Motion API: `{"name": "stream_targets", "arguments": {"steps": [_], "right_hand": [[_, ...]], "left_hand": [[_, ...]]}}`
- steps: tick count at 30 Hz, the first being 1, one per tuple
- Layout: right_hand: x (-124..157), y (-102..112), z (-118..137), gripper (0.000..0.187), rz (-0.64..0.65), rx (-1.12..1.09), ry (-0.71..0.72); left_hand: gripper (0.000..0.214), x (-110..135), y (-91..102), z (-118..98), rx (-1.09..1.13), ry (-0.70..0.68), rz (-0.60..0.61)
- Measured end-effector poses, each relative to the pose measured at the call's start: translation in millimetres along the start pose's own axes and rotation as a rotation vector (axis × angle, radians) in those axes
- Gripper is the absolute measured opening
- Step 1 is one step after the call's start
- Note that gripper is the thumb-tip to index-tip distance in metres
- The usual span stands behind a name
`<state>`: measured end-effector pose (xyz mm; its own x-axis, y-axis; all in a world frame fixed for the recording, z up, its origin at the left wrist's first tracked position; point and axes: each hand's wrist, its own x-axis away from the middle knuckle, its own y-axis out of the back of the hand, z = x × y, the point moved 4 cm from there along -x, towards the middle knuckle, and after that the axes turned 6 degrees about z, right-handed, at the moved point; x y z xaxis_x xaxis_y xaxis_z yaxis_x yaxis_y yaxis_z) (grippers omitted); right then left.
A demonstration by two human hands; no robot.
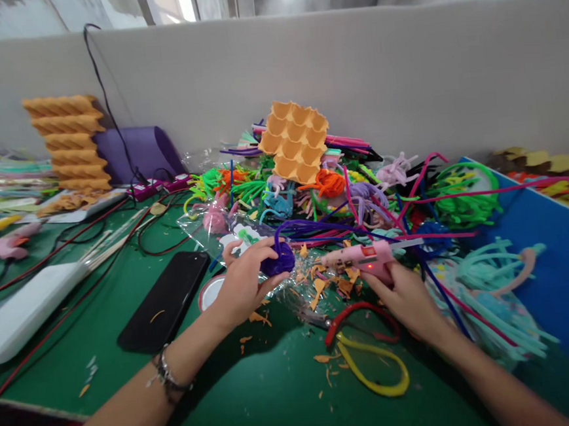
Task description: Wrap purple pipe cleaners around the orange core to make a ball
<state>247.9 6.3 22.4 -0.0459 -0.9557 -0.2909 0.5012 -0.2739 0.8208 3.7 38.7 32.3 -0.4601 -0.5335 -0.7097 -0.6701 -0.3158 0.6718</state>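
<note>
My left hand (250, 275) is closed around a coiled purple pipe-cleaner piece (279, 259), with loose purple strands trailing off to the right. In my right hand (404, 295) is a pink hot glue gun (359, 257), its red light lit and a clear glue stick (408, 243) poking out of the back. The nozzle points left toward the purple piece, a short gap apart from it. Orange scraps (319, 292) lie beneath the nozzle. Below them rest pliers or cutters with one red handle (356, 312) and one yellow handle (398, 378); their head is partly hidden.
A black phone (164, 302) and a white power bank-like box (31, 315) lie left. Colourful pipe cleaners (258, 195) heap at the back under an orange egg-tray sheet (294, 140). Another pink glue gun (11, 242) sits far left, among cables. A blue board (538, 252) stands right.
</note>
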Motion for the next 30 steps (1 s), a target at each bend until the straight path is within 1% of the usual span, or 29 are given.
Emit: {"name": "stream_targets", "arguments": {"steps": [3, 7, 9, 12, 15, 18, 21, 23, 24, 26, 30], "right_hand": [[0, -11, 1, 0.020, 0.055, -0.017, 0.062], [-1, -23, 1, 0.021, 0.089, -0.040, 0.127], [-3, -26, 0, 0.022, 0.098, -0.050, 0.151], [-5, -28, -4, 0.027, 0.094, -0.054, 0.164], [-6, -27, -7, 0.032, 0.084, -0.042, 0.162], [-7, -26, -7, 0.031, 0.077, -0.030, 0.170], [-7, -24, -6, 0.029, 0.070, -0.026, 0.197], [-7, -21, -6, 0.026, 0.064, -0.021, 0.212], [-8, -20, -7, 0.024, 0.060, -0.016, 0.217], [-8, -16, -8, 0.020, 0.056, -0.004, 0.228], [-10, -10, -7, 0.016, 0.084, 0.031, 0.271]], "left_hand": [[0.015, -1, 1.4, -1, -0.055, -0.001, 0.006], [0.022, -3, 5.0, -2, -0.121, -0.018, -0.013], [0.024, -6, 9.1, -2, -0.141, -0.007, -0.040], [0.027, -12, 19.5, -1, -0.158, -0.002, -0.115], [0.025, -24, 34.9, -3, -0.171, -0.074, -0.189], [0.022, -39, 58.1, -6, -0.155, -0.152, -0.282], [0.026, -52, 84.9, -8, -0.114, -0.149, -0.383], [0.027, -57, 97.5, -12, -0.094, -0.166, -0.424], [0.026, -59, 100.6, -15, -0.105, -0.187, -0.423], [0.023, -59, 99.8, -24, -0.161, -0.249, -0.378], [0.018, -51, 82.9, -41, -0.275, -0.373, -0.243]]}}
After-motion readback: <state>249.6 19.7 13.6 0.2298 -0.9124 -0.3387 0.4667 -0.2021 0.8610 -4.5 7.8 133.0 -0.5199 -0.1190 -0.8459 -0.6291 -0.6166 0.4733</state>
